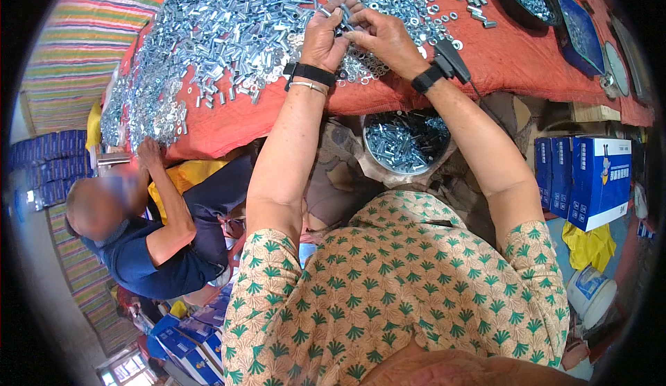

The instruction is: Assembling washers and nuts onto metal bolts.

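Above the red cloth, my two hands meet at the near side of a wide heap of silvery metal sleeves [257,29]. My left hand [325,43] is turned palm up, its fingers curled around a few small metal fasteners [340,22]. From the right, my right hand [390,43] reaches in with thumb and fingers pinched at those pieces; its fingertips partly hide them, so their exact kind is unclear. Flat washers [364,67] lie scattered just below the hands, and small nuts [409,4] are heaped beyond my right hand. A round metal bowl [365,151] of bolts and similar fasteners sits below my forearms.
At the left, a co-worker [152,226] in dark clothing reaches to the cloth's edge. A black pan [555,15] of small parts and a blue tray [581,32] stand at far right. Blue boxes [590,178], a yellow bag [588,246] and a white bucket [593,294] are lower right.
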